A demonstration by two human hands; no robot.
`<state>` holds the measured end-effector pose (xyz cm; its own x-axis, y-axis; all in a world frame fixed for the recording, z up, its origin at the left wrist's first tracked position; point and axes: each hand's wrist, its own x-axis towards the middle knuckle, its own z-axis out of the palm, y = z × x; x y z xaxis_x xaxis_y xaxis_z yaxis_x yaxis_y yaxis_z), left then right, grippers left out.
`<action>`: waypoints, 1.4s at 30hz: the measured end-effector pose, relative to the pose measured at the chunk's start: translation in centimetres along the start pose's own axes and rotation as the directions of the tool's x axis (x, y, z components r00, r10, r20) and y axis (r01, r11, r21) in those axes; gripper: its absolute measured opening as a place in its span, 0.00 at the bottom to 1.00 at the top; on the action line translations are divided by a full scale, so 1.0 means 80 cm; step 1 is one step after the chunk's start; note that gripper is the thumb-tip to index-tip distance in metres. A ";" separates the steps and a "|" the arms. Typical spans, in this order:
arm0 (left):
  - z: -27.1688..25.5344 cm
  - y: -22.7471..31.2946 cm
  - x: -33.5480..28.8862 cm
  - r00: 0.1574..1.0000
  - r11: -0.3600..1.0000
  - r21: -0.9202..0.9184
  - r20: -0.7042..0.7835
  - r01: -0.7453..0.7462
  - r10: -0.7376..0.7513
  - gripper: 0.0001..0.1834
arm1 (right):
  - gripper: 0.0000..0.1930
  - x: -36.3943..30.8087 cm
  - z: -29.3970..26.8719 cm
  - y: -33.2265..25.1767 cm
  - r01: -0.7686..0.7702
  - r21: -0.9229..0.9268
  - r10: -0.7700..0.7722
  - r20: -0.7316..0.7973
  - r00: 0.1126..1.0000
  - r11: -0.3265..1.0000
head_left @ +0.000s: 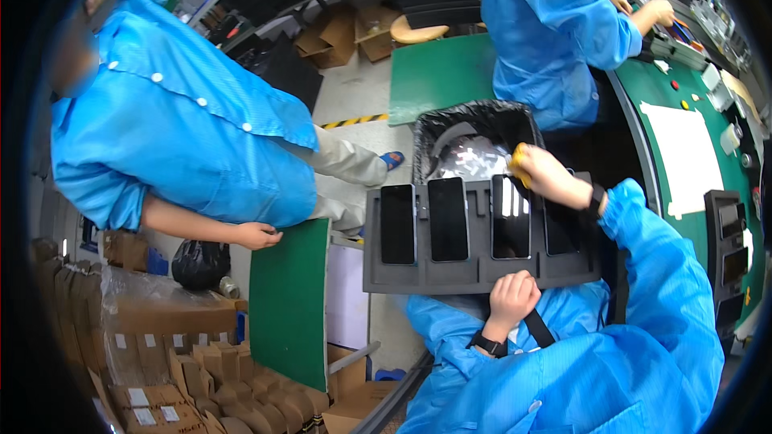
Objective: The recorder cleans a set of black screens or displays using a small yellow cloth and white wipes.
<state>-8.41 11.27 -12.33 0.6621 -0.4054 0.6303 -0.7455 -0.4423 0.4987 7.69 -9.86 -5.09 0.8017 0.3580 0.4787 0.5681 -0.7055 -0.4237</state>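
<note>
A dark grey foam tray (474, 275) lies across the front of me with several black-screened phones in its slots. One phone (448, 219) sits left of centre, and another phone (511, 221) reflects bright lights. My left hand (513, 301) is closed at the tray's near edge, its fingers curled against it. Above the tray's far edge, my right hand (555, 178) pinches a small yellow object (520, 164) whose kind I cannot make out. The rightmost phone (561, 229) is partly shaded under my right forearm.
Beyond the tray stands a bin (523, 116) lined with black plastic, holding pale scraps. A person in blue (185, 128) stands at left; another person (547, 40) works at the green bench (643, 96). Cardboard boxes (161, 317) fill the lower left. A second phone tray (716, 217) lies right.
</note>
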 end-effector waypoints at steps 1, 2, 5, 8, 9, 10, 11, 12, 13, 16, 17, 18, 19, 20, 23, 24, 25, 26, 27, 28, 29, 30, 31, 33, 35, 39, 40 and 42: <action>-0.005 0.000 0.001 1.000 1.000 0.010 -0.005 -0.003 0.003 0.06 | 0.06 -0.002 -0.003 -0.023 0.027 -0.003 -0.026 0.075 0.997 1.000; -0.005 0.002 0.004 1.000 1.000 0.004 -0.008 -0.013 0.013 0.06 | 0.06 -0.020 0.003 -0.036 -0.003 0.004 0.002 0.100 0.995 1.000; -0.007 0.002 0.009 1.000 1.000 0.024 -0.007 -0.011 0.011 0.06 | 0.10 -0.047 0.021 -0.078 0.246 0.095 -0.264 0.406 0.875 0.965; -0.012 0.002 0.014 1.000 1.000 0.023 -0.008 -0.011 0.011 0.07 | 0.07 -0.032 0.026 -0.068 0.293 0.004 -0.279 0.328 0.903 0.956; -0.011 0.004 0.017 1.000 1.000 0.018 -0.019 -0.013 0.013 0.07 | 0.06 -0.008 0.024 -0.048 0.125 -0.046 -0.108 0.274 0.956 0.991; -0.009 0.008 0.016 1.000 1.000 0.020 -0.028 -0.006 0.007 0.07 | 0.05 0.017 0.030 -0.017 -0.045 -0.077 0.060 0.214 0.975 0.996; -0.012 0.011 0.019 1.000 0.999 0.037 -0.020 -0.005 0.006 0.06 | 0.04 0.035 0.034 0.019 -0.025 -0.168 0.046 0.124 0.991 0.985; -0.008 0.013 0.017 1.000 0.999 0.043 -0.019 -0.006 0.007 0.06 | 0.04 0.038 0.038 0.047 -0.014 -0.261 0.024 0.034 0.999 0.965; -0.011 0.009 0.015 1.000 0.999 0.043 -0.018 -0.001 0.001 0.06 | 0.05 0.041 0.043 0.040 0.013 -0.180 -0.010 0.019 1.000 0.984; -0.016 0.006 0.015 0.999 0.999 0.034 -0.037 0.015 -0.014 0.07 | 0.10 0.033 0.043 -0.014 0.132 -0.035 -0.129 0.063 0.990 0.991; -0.015 0.009 0.017 0.999 0.999 0.029 -0.029 0.016 -0.015 0.07 | 0.08 0.009 0.052 -0.020 0.133 -0.008 -0.128 0.210 0.969 0.991; -0.012 0.010 0.019 1.000 1.000 0.017 -0.027 0.009 -0.009 0.07 | 0.06 -0.010 0.064 -0.023 0.181 0.061 -0.191 0.308 0.932 0.982; -0.012 0.010 0.019 1.000 1.000 0.024 -0.022 0.005 -0.005 0.07 | 0.05 -0.008 0.061 -0.027 0.218 -0.151 -0.168 0.287 0.943 0.964; -0.010 0.009 0.019 1.000 1.000 0.030 -0.017 0.001 0.000 0.07 | 0.05 -0.001 0.056 -0.027 0.241 -0.358 -0.150 0.262 0.953 0.902; -0.010 0.016 0.022 1.000 0.998 0.056 -0.024 -0.010 0.011 0.07 | 0.05 0.040 0.024 0.041 0.031 -0.437 -0.049 -0.031 0.998 0.899; -0.011 0.014 0.022 0.999 0.998 0.060 -0.031 -0.016 0.018 0.06 | 0.08 0.040 0.015 0.039 0.026 -0.280 -0.053 -0.090 0.995 0.960; -0.011 0.011 0.019 0.999 0.999 0.051 -0.036 -0.016 0.018 0.06 | 0.08 0.037 0.010 0.022 0.040 -0.302 -0.037 0.015 0.999 0.952; -0.013 0.008 0.012 1.000 0.999 0.043 -0.025 -0.010 0.011 0.06 | 0.08 0.029 0.010 0.007 0.058 -0.322 -0.020 0.120 0.993 0.945; -0.010 0.006 0.011 1.000 0.998 0.056 -0.022 -0.012 0.014 0.06 | 0.08 0.013 0.012 -0.003 0.033 -0.220 0.002 0.156 0.988 0.975; -0.007 0.004 0.009 1.000 0.997 0.070 -0.020 -0.014 0.015 0.06 | 0.08 -0.005 0.016 -0.015 0.005 -0.116 0.018 0.195 0.981 0.993; -0.005 0.004 0.007 1.000 0.998 0.057 -0.023 -0.004 0.005 0.07 | 0.08 -0.024 0.023 -0.013 0.022 -0.103 -0.010 0.119 0.993 0.994; -0.003 0.005 0.008 1.000 0.999 0.046 -0.026 -0.004 0.005 0.07 | 0.08 -0.044 0.029 -0.009 0.036 -0.095 -0.032 0.040 0.999 0.995; -0.004 0.005 0.008 1.000 0.999 0.038 -0.028 -0.012 0.013 0.07 | 0.09 -0.055 0.027 -0.025 -0.045 -0.157 0.057 0.068 0.996 0.987; -0.004 0.002 0.005 1.000 1.000 0.012 -0.014 -0.012 0.012 0.07 | 0.08 -0.086 0.020 -0.068 -0.007 -0.092 0.024 0.179 0.984 0.996; -0.007 0.002 0.005 0.999 0.999 -0.009 -0.032 -0.039 0.038 0.07 | 0.09 -0.110 0.019 -0.110 0.064 0.023 -0.068 0.253 0.965 0.998; -0.014 -0.009 -0.009 0.998 0.998 -0.035 -0.044 -0.049 0.048 0.07 | 0.09 -0.087 0.019 -0.114 0.121 0.106 -0.149 0.332 0.931 0.987; -0.018 -0.012 -0.011 0.997 0.998 -0.028 -0.061 -0.058 0.057 0.06 | 0.10 -0.065 0.012 -0.114 0.038 0.024 -0.044 0.348 0.936 0.999; -0.038 -0.006 -0.001 0.994 0.994 0.088 -0.088 -0.057 0.065 0.06 | 0.10 -0.049 0.032 -0.079 0.037 0.087 -0.055 0.213 0.975 0.996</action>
<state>-8.34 13.91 -10.82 0.6028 -0.3611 0.7115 -0.7726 -0.4868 0.4075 1.46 -5.24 -6.25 0.7904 0.5185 0.3262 0.6114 -0.6359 -0.4709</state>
